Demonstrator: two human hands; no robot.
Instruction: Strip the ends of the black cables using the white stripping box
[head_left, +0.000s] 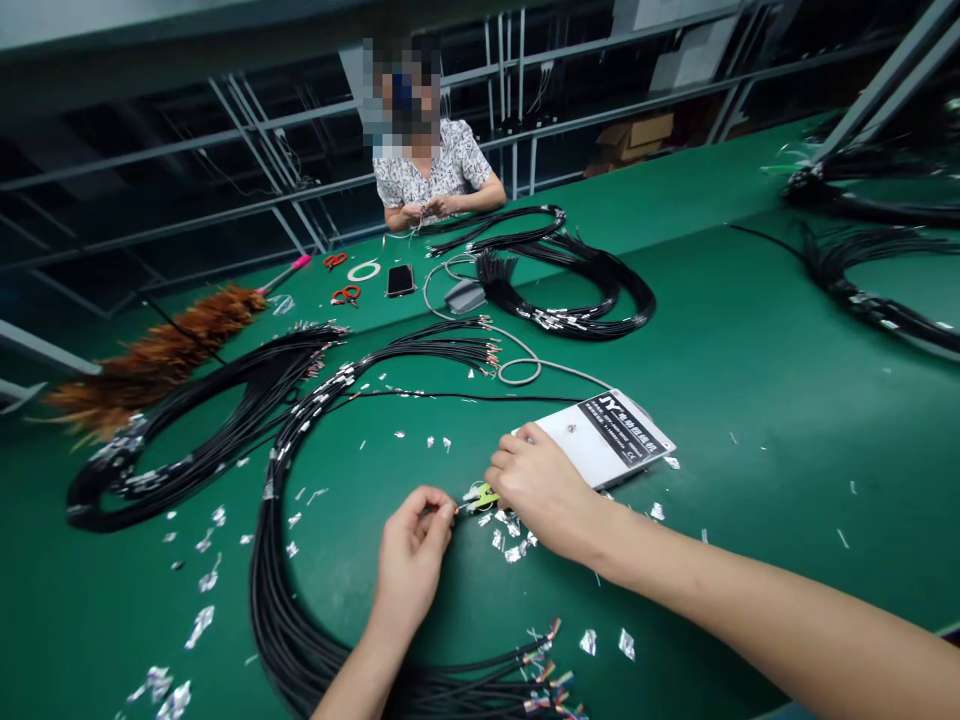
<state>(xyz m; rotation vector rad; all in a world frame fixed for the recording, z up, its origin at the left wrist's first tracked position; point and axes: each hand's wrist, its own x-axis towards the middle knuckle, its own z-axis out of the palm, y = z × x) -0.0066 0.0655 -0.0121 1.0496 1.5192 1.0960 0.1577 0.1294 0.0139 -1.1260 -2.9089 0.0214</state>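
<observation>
My left hand [414, 552] is closed, thumb and forefinger pinching the end of a thin black cable [466, 506]. That cable meets a small yellow-green clip [486, 496], whose exact shape is partly covered. My right hand [544, 490] is closed over the clip's right side, its fingertips mostly hidden. Just behind it lies a flat white machine [577, 440] with a black label and a grey cord. Scraps of silver foil [513, 552] are scattered below both hands. To the left curves a thick bundle of black cables [262, 560], with coloured wire ends near the front edge.
More black cable coils lie at left [97, 490], far middle [637, 295] and right [862, 290]. Beyond are a grey pedal [465, 296], a phone [400, 281], orange-handled scissors [346, 296], a tape roll [364, 271] and a feather duster [180, 335]. A person [435, 180] sits opposite, handling wires.
</observation>
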